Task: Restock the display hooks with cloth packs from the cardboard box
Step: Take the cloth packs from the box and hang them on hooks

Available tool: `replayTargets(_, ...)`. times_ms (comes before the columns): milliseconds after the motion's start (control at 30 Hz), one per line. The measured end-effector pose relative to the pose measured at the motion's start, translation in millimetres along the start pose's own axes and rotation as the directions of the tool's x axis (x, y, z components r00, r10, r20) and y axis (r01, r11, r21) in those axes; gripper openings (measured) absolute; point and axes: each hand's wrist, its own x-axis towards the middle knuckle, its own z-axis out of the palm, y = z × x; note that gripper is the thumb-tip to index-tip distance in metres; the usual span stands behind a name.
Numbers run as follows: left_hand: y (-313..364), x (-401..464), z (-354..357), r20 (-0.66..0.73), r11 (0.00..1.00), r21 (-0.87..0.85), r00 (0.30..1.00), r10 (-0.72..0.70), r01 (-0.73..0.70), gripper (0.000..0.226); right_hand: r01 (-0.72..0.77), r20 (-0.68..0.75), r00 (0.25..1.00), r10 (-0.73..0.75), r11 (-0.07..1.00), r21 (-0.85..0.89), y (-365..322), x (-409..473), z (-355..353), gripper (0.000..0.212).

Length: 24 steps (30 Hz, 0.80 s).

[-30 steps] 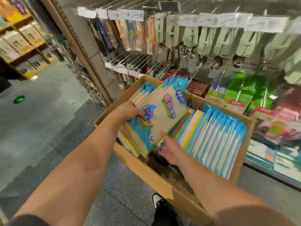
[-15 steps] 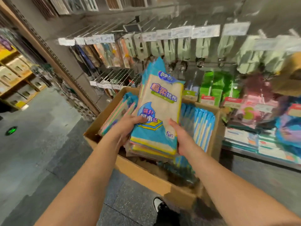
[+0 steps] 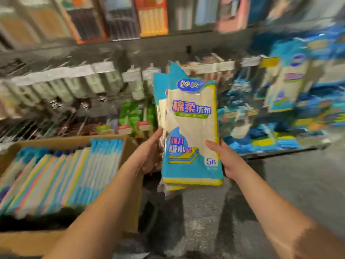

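before shelves, both hands [image 3: 149, 156] gripping cloth packs [image 3: 190, 128]

- A grey speckled stone floor [image 3: 302, 186] fills the near right, dull and evenly lit.
- A dark back panel [image 3: 130, 51] of the store fixture spans the far side, blurred by motion.
- A top row of hanging packets [image 3: 119, 17] in orange, black and pink runs across the far edge.
- White price tags [image 3: 56, 73] line the hook fronts at far left.
- Green packets [image 3: 134, 113] sit low at the far centre.
- A low shelf [image 3: 280, 152] at right carries blurred blue and yellow goods.
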Motion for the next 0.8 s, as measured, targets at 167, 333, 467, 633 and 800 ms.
replayTargets(167,12,60,124,0.114,0.994,0.048,0.989,0.090,-0.096,0.088,0.137,-0.131,0.983,-0.126,0.988,0.072,-50,-39,-102,0.048)
replayTargets(333,15,118,238,0.274,0.994,0.038,0.958,0.084,-0.099,0.084,0.179,-0.259,0.956,-0.139,0.975,0.135,-89,-63,-199,0.061)
replayTargets(467,17,175,331,0.364,0.988,0.011,0.921,0.142,-0.157,0.072,0.228,-0.351,0.922,-0.165,0.962,0.148,-130,-66,-282,0.062)
replayTargets(633,27,256,441,0.465,0.986,-0.039,0.871,0.159,-0.160,0.070,0.248,-0.435,0.881,-0.186,0.965,0.089,-198,-50,-384,0.047)
replayTargets(800,50,318,561,0.508,0.991,-0.052,0.851,0.133,-0.124,0.053,0.344,-0.419,0.855,-0.305,0.939,0.018,-269,-39,-478,0.055)
